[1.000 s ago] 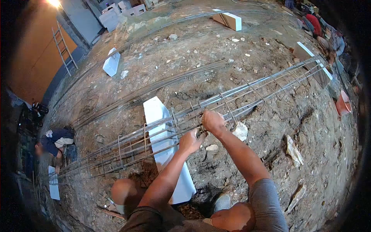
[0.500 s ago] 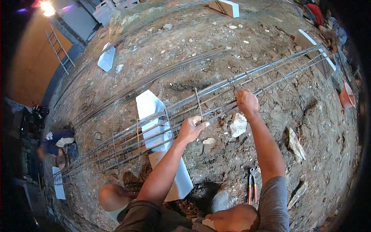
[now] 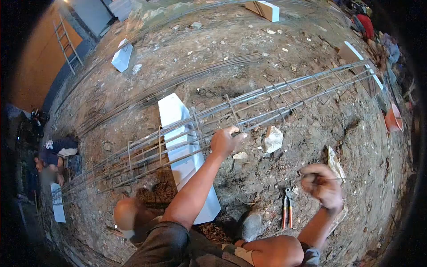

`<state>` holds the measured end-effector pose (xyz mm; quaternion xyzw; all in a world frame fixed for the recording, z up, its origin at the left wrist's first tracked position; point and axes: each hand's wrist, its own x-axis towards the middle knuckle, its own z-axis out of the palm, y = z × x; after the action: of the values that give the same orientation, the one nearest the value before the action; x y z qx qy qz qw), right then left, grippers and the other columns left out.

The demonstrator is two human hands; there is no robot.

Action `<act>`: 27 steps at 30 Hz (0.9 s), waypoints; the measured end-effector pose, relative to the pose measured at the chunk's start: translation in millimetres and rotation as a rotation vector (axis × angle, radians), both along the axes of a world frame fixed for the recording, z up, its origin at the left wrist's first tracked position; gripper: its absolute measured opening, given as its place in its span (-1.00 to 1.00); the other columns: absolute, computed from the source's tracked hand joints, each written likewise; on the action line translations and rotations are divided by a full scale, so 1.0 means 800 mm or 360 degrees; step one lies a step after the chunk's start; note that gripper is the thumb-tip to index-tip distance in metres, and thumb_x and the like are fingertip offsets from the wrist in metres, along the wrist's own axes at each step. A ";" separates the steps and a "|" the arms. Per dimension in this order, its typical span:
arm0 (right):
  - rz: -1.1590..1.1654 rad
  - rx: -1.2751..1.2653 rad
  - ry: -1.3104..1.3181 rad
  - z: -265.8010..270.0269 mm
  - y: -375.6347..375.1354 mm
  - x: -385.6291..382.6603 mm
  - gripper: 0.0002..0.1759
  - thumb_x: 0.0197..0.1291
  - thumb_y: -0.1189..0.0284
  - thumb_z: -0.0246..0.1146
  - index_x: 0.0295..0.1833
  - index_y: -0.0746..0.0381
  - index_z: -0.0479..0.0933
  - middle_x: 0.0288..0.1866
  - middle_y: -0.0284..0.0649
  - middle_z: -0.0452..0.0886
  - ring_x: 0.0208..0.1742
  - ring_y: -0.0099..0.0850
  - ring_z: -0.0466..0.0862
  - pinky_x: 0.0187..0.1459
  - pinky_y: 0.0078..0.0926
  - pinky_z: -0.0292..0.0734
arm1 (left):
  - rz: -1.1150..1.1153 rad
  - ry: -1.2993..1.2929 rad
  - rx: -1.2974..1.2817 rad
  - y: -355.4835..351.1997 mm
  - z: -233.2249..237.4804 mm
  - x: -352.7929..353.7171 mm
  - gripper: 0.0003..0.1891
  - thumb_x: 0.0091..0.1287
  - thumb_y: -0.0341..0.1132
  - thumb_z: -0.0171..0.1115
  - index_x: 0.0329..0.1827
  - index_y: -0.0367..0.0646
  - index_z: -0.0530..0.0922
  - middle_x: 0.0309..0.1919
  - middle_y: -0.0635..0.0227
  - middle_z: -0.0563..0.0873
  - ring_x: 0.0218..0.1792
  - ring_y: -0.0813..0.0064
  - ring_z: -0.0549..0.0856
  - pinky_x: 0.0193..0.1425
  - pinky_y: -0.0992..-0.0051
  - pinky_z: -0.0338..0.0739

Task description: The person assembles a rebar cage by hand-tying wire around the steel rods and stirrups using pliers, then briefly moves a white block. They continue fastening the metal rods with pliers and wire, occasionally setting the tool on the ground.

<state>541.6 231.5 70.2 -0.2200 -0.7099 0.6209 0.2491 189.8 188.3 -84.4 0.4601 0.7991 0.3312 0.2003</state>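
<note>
A long rebar cage point(image 3: 284, 95) lies across the dirt ground, resting on a white block point(image 3: 178, 115). My left hand point(image 3: 225, 140) grips the cage's near bars at the foot of an upright steel stirrup point(image 3: 231, 112). My right hand point(image 3: 322, 183) is blurred, low on the right, away from the cage, above the ground. Its fingers are curled, and a thin wire seems to stick out of the fist. A pair of orange-handled pliers point(image 3: 287, 210) lies on the ground to the left of that hand.
A pale stone point(image 3: 272, 139) sits just under the cage. Loose rebar bundles point(image 3: 187, 80) lie farther back. Another person point(image 3: 53, 155) crouches at the cage's left end. White blocks point(image 3: 121, 58), a ladder point(image 3: 66, 42), an orange bucket point(image 3: 393, 118) and seated people point(image 3: 367, 26) ring the area.
My right hand has left the cage and swung down and to the right, near the pliers. My left hand stays on the cage by the stirrup.
</note>
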 end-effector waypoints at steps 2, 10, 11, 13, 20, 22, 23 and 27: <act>-0.0384 0.0098 0.0295 0.048 -0.017 0.035 -0.27 0.27 -0.17 0.22 0.04 0.37 0.48 -0.46 -0.33 0.53 -0.59 -0.68 0.40 -0.60 -0.69 0.29 | 0.0029 0.0082 0.0023 -0.003 0.007 0.006 -0.44 0.11 0.21 0.39 -0.07 -0.08 0.76 -0.18 0.09 0.78 -0.19 0.13 0.77 -0.11 0.23 0.61; -0.0081 -0.0367 -0.0891 0.067 -0.054 0.064 -0.41 0.12 -0.04 0.36 -0.02 0.26 0.51 -0.49 -0.32 0.53 -0.67 -0.66 0.34 -0.66 -0.63 0.20 | 0.0037 0.0069 0.0022 -0.004 0.016 0.014 -0.48 0.13 0.25 0.35 -0.06 0.04 0.76 -0.22 0.11 0.78 -0.21 0.06 0.76 -0.13 0.16 0.62; 0.0170 -0.0545 -0.0823 0.043 -0.060 0.038 -0.41 0.12 -0.04 0.38 0.00 0.24 0.52 -0.46 -0.32 0.52 -0.61 -0.63 0.39 -0.66 -0.59 0.22 | 0.0042 0.0109 -0.0024 -0.001 0.019 0.016 -0.49 0.14 0.25 0.34 -0.06 0.06 0.76 -0.23 0.11 0.78 -0.22 0.06 0.76 -0.14 0.14 0.62; 0.0186 -0.1000 -0.0516 -0.042 -0.078 0.012 -0.42 0.21 -0.05 0.34 0.03 0.24 0.49 -0.44 -0.35 0.47 -0.59 -0.64 0.36 -0.67 -0.65 0.18 | 0.0042 0.0152 -0.0070 0.002 0.019 0.015 -0.50 0.14 0.25 0.34 -0.05 0.09 0.76 -0.24 0.10 0.78 -0.23 0.06 0.76 -0.15 0.13 0.62; -0.1129 -0.0555 -0.0188 -0.265 -0.116 -0.123 -0.88 0.38 0.40 0.22 -0.18 0.19 0.61 -0.47 -0.51 0.41 -0.54 -0.69 0.31 -0.53 -0.62 0.19 | -0.0074 0.0049 0.0035 0.011 0.003 0.012 -0.45 0.12 0.27 0.36 -0.05 0.04 0.76 -0.33 0.07 0.77 -0.29 0.02 0.75 -0.20 0.11 0.61; -0.1073 -0.0487 -0.0455 -0.277 -0.100 -0.142 -0.88 0.33 0.45 0.23 -0.12 0.25 0.63 -0.44 -0.47 0.50 -0.41 -0.62 0.41 -0.34 -0.61 0.32 | -0.0136 0.0070 0.0037 0.012 0.008 0.011 -0.44 0.11 0.28 0.37 -0.05 0.03 0.76 -0.32 0.06 0.77 -0.28 0.01 0.75 -0.20 0.12 0.61; -0.1076 -0.0756 -0.0367 -0.299 -0.090 -0.150 -0.95 0.26 0.45 0.25 -0.24 0.16 0.60 -0.55 -0.48 0.46 -0.63 -0.69 0.30 -0.61 -0.62 0.11 | -0.0092 0.0098 0.0027 0.010 0.009 0.012 -0.44 0.11 0.28 0.37 -0.05 0.04 0.76 -0.31 0.07 0.77 -0.28 0.01 0.75 -0.19 0.13 0.61; -0.0955 -0.0919 -0.0198 -0.305 -0.070 -0.188 -0.95 0.25 0.48 0.24 -0.29 0.15 0.57 -0.56 -0.47 0.46 -0.67 -0.68 0.28 -0.64 -0.63 0.07 | 0.0022 0.0154 0.0000 0.009 0.014 0.015 -0.41 0.08 0.29 0.39 -0.05 0.01 0.76 -0.29 0.04 0.78 -0.25 0.01 0.76 -0.16 0.15 0.62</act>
<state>391.6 175.2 -173.9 -0.5150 -0.4248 0.6798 0.3035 201.6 195.4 -73.1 0.4699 0.8110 0.3099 0.1593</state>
